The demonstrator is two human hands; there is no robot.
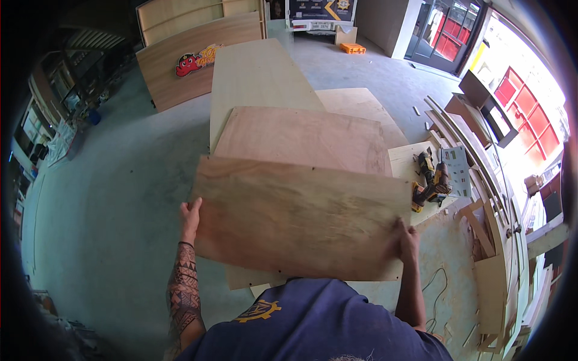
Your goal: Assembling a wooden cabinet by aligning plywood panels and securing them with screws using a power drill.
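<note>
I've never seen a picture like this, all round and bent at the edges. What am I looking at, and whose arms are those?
There is no machine here. One picture comes from a wide-angle camera worn on a person's head, looking down, so straight edges curve near the rim. The arms rising from the bottom edge are the wearer's own.

The left hand grips the left edge of a plywood sheet, and the right hand grips its right edge, so the sheet is held up in front of the body. Below it lie more boards: a reddish sheet and a long pale panel, stacked over the grey floor.

To the right, cordless drills rest on a pale board. Offcuts lean at the right, and a panel with a red cartoon sign stands at the back.
</note>
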